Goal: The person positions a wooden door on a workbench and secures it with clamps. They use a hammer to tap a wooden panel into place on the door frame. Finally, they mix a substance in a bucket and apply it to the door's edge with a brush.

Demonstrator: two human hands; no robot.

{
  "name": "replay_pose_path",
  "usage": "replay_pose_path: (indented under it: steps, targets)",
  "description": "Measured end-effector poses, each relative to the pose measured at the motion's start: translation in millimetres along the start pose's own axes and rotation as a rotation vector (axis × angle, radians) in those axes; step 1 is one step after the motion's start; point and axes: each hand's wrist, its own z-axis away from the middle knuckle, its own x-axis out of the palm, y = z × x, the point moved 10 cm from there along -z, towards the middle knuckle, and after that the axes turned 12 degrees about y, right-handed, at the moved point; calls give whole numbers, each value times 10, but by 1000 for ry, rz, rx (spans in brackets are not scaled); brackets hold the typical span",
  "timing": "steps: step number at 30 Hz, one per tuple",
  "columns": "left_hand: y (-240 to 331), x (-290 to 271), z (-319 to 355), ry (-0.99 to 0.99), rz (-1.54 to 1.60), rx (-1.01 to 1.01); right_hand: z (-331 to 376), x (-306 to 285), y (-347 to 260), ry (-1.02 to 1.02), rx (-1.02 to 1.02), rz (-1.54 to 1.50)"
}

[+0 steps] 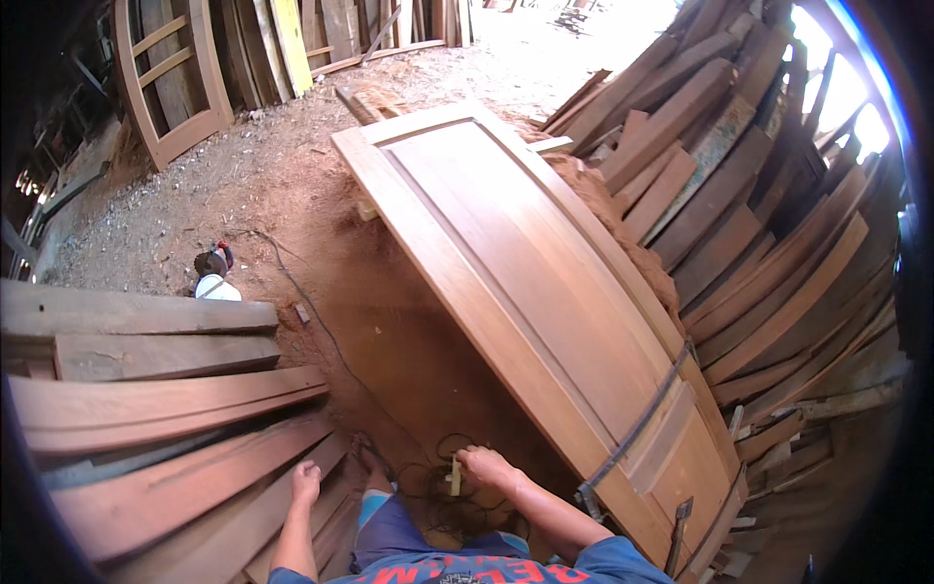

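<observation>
A large wooden panel door (525,253) lies slantwise to my right, raised off the ground. A long dark bar clamp (637,420) crosses it, and another clamp (680,526) sits nearer its lower end. My right hand (482,465) is left of the door's near edge, its fingers curled. Just below the fingertips shows a small pale yellow strip (455,478); whether the hand grips it is unclear. Dark cable (418,479) coils on the ground around there. Over the stacked planks on the left, my left hand (305,479) is closed, with no object visible in it.
Thick planks (165,399) are stacked at the left. Many boards (720,185) lean along the right side. A wooden frame (185,131) stands at the far left. A white container with a dark top (216,284) rests on the dirt floor, near a trailing cable (331,336).
</observation>
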Motion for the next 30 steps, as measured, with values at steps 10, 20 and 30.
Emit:
replay_pose_path:
  steps: [10, 20, 30]
  targets:
    - [962, -981, -681, -199, -243, -45, -1665, -248, -787, 37, 220, -74]
    - [1250, -1148, -1313, -111, -125, -155, -3171, -955, -1663, -54, 31, 34]
    - [2378, -657, -2921, 6, -48, -201, -5460, -1077, -2379, -296, -211, 67]
